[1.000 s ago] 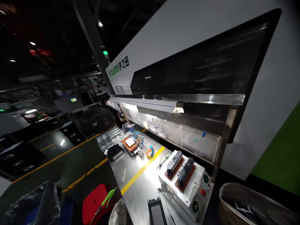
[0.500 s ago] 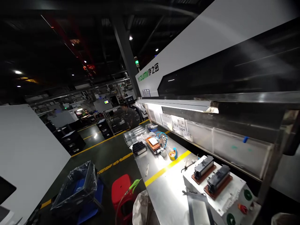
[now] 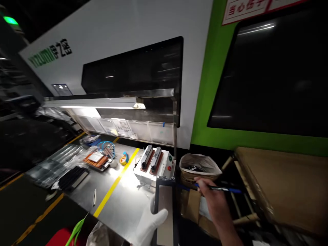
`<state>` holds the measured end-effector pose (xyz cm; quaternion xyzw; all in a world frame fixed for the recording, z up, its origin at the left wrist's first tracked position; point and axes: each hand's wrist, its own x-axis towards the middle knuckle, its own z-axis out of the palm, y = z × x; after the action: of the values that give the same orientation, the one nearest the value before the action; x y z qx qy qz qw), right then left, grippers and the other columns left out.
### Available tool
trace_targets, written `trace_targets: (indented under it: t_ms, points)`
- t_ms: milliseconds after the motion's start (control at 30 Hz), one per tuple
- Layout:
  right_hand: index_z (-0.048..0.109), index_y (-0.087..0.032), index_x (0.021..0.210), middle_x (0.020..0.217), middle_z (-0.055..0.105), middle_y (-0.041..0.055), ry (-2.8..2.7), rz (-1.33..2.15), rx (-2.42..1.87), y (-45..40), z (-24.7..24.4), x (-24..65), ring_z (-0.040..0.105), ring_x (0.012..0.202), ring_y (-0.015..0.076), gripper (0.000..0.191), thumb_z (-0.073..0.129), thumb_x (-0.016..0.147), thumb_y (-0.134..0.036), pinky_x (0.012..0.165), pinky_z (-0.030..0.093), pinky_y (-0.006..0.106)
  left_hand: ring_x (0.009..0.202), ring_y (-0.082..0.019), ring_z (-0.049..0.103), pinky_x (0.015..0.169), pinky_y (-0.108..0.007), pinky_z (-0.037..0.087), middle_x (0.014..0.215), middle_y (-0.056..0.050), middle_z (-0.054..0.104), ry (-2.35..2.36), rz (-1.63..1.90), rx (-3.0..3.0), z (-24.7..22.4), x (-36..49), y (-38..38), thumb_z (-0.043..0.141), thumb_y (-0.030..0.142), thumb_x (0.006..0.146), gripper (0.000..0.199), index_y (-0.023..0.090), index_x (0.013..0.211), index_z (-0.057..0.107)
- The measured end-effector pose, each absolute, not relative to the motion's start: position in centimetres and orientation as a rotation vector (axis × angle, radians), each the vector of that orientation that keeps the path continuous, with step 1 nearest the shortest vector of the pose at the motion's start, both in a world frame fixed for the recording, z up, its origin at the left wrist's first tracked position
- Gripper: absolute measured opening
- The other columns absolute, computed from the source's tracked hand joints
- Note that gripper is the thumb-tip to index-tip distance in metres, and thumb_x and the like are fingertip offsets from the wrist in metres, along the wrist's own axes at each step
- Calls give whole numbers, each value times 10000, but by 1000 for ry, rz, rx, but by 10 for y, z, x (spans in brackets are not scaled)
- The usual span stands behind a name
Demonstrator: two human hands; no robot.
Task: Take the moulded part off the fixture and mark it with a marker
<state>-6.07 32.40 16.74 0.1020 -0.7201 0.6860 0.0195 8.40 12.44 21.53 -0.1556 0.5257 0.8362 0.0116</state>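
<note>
At the upper left of the frame, green lettering reading "YIZUMI" (image 3: 42, 57), with dark characters beside it too blurred to be made out, is being shown on the big white machine housing (image 3: 123, 30). Below it, the stainless steel workbench (image 3: 120, 201) crossed by a yellow stripe is being lit by a strip lamp (image 3: 94, 104). An orange tray (image 3: 96, 160), a roll of yellow and blue tape (image 3: 124, 159) and a white fixture box with two dark parts on brown pads (image 3: 153, 164) are lying on it, well apart from the hands.

At lower centre, the flat rectangular grey panel with a black frame (image 3: 165, 198) is being gripped along its left edge by the left hand in a white glove (image 3: 150, 223), the thumb being laid across the face and the fingers wrapped behind. It is standing upright at the bench's right end. It is judged to be stiff, thin and fairly light; the smooth face could be slippery, so the framed edges are judged the safest hold.

Further right, a slim pen with a dark body and blue end (image 3: 220, 188) is being pinched between the bare right hand's (image 3: 211, 201) closed fingers, just beside a bag-lined waste bin (image 3: 198, 167). It is judged to be light and rigid, best held mid-barrel.

At the upper right, a red-bordered sign (image 3: 246, 8) with red characters is being cut off by the frame, and cannot be read in full.
</note>
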Motion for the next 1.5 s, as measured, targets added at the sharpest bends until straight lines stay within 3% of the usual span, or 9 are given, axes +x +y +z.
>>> trace_targets:
  t_ms: [167,333,633,833,1000,1167,1333,1433,1500]
  points:
    - [693,-199,912,774,647,39,-2392,2148,446,300,202,-61,619,812,219,469,542,940,-642,774,504,327,1150,-376,685,1010,-507,565,1256,-179,729,1789,2460,-609,213,92,125,851,480,701,817,181,1401,555]
    - [663,-203,943,803,616,10,-2413,2167,563,296,197,-56,575,788,184,422,532,975,-603,754,454,300,1051,-298,716,938,-400,589,1222,-125,751,1852,2397,-607,208,99,127,848,370,723,722,183,1360,566]
    - [610,-214,895,723,529,-20,-2420,2117,563,299,189,-47,502,702,166,391,530,985,-587,677,404,293,1111,-335,705,946,-405,581,1195,-153,762,1859,2371,-670,213,110,136,863,397,675,821,146,1379,523]
    - [678,-201,925,986,697,59,-2228,2232,649,297,199,-36,628,990,231,333,624,945,-529,896,474,329,1028,-298,715,872,-374,582,1122,-119,780,1982,2252,-689,212,114,138,752,263,694,700,138,1344,525]
    - [695,-205,819,1131,714,73,-2314,2202,720,286,223,-25,630,1114,249,351,569,965,-498,996,461,351,955,-259,704,865,-350,559,1001,-60,787,2066,2136,-703,224,114,147,687,182,672,657,159,1318,568]
    - [674,-199,766,1101,714,78,-2307,2164,834,278,231,-22,642,1061,252,354,559,961,-472,919,477,345,901,-234,674,829,-331,549,931,-39,770,2088,2146,-670,239,117,155,675,170,664,577,166,1239,628]
    - [711,-208,886,846,702,34,-2387,2155,640,276,229,-19,650,860,229,389,542,977,-547,802,479,340,770,-198,639,719,-302,532,803,-7,745,2042,2125,-758,245,120,156,681,102,633,556,168,1185,660]
    - [725,-213,939,893,721,38,-2288,2237,491,283,227,-14,670,886,229,388,564,972,-564,813,506,331,843,-243,685,790,-346,559,885,-49,776,1996,2208,-770,242,122,153,721,129,674,589,173,1253,626]
    - [726,-219,965,987,734,48,-2203,2261,476,291,224,-6,682,921,224,342,589,971,-533,853,531,324,1011,-285,705,941,-397,556,1099,-100,776,1907,2389,-785,238,124,151,756,211,741,661,189,1368,546]
